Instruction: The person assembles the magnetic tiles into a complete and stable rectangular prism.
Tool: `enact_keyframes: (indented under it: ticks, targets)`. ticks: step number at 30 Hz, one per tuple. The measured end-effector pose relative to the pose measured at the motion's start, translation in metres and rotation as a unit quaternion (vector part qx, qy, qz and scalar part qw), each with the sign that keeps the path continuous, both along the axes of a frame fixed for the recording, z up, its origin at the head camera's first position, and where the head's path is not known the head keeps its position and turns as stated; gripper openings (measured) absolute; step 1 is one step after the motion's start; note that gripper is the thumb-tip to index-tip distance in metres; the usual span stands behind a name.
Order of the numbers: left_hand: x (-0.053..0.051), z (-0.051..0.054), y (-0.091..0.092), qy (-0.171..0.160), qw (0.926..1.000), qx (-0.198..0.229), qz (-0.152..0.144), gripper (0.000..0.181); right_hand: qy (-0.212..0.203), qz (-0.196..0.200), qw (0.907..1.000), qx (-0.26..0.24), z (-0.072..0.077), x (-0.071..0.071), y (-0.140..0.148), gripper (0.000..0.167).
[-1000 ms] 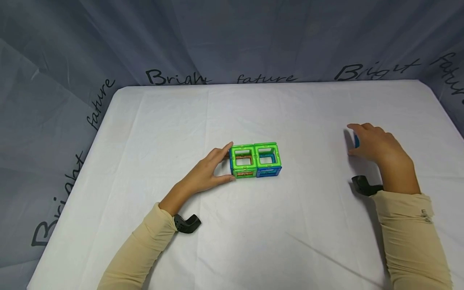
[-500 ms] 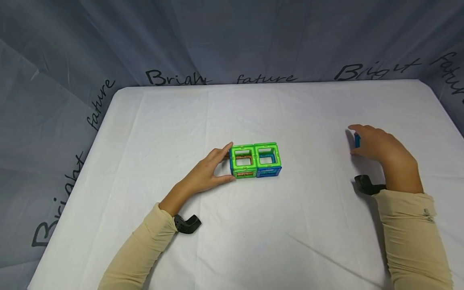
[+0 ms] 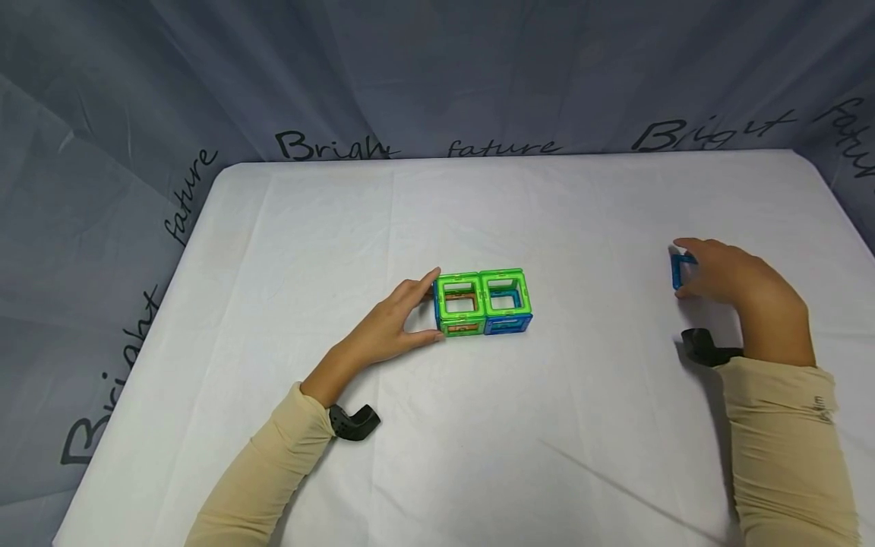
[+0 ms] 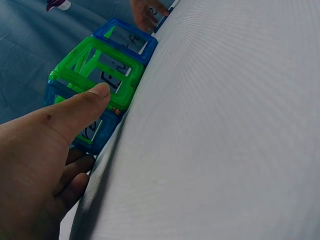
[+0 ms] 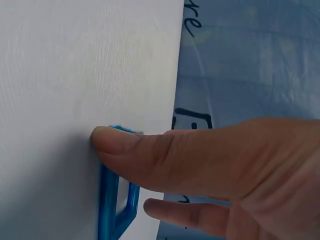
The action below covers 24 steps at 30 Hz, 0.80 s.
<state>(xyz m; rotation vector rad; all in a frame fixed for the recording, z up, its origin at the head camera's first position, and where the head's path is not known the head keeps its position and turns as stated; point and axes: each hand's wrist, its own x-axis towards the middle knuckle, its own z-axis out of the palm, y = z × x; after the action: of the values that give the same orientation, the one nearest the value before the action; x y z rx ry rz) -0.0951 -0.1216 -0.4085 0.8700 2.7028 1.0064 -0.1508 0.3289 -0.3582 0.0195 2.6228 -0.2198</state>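
Observation:
Two joined cubes of magnetic tiles [image 3: 482,302], green on top with blue and some orange sides, stand mid-table. My left hand [image 3: 383,323] grips their left end, thumb at the front and a finger at the back; in the left wrist view the thumb [image 4: 82,110] presses a green tile. Far to the right, a blue square magnetic tile [image 3: 676,272] lies on the table, partly under my right hand [image 3: 731,277]. That hand's finger and thumb spread around the tile. In the right wrist view the straight thumb [image 5: 165,155] covers part of the tile [image 5: 106,205].
A white cloth covers the table [image 3: 513,425]. Grey curtains [image 3: 437,76] with black lettering hang behind and at the sides. Each wrist carries a black camera mount [image 3: 354,422]. A purple and white object [image 4: 59,4] shows at the top of the left wrist view.
My right hand has slid to the right, and more of the blue tile shows beside its fingertips. The left hand and the cubes have stayed in place.

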Motion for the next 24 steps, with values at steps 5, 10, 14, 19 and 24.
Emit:
enact_keyframes:
  ticks: [5,10,14,19,24]
  targets:
    - [0.0001,0.0009,0.0001,0.002,1.0,-0.002,0.001,0.088,0.001,0.004,1.0,-0.005,0.0017,0.0015,0.004,0.074]
    - [0.0002,-0.0001,-0.0001,0.003,1.0,-0.003,0.001,0.088,0.005,0.006,1.0,-0.005,0.0048,0.0032,0.0034,0.069]
    - [0.0001,-0.0002,0.0002,0.002,1.0,-0.002,0.001,0.088,0.015,0.01,0.9998,0.004,0.0069,0.0039,0.0035,0.07]
    - [0.0002,0.0,0.0004,0.003,1.0,-0.002,-0.001,0.088,0.019,0.017,0.9995,0.017,0.0082,0.0045,0.003,0.074]
    - [0.0004,0.0001,0.0004,0.002,1.0,-0.001,-0.002,0.087,0.021,0.029,0.9991,0.023,0.0081,0.0041,0.0008,0.073]
